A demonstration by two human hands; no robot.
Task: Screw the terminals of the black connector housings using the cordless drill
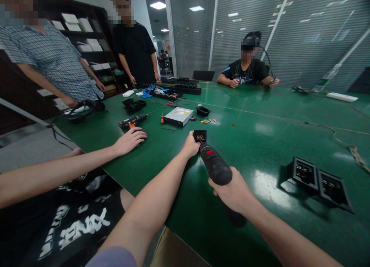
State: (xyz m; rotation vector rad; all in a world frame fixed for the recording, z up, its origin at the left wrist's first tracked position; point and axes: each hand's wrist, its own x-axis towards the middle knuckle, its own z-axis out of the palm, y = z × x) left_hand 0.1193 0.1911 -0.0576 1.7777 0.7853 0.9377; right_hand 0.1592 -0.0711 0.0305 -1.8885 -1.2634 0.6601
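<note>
My left hand [190, 145] is closed on a small black socket module [200, 136] with brass contacts, holding it down on the green table [260, 116]. My right hand [234, 193] grips a black electric screwdriver [215, 167] with a red button. The tool's nose points at the module and seems to touch it; the bit is hidden. Another person's hand [129, 140] lies flat on the table just left of mine.
Two more black socket modules [319, 182] lie at the right. Ahead are a silver optical drive [179, 116], a black-and-orange power screwdriver [133, 121], a small black tray [202, 111] and loose small parts. Two people stand at the left; one sits across the table.
</note>
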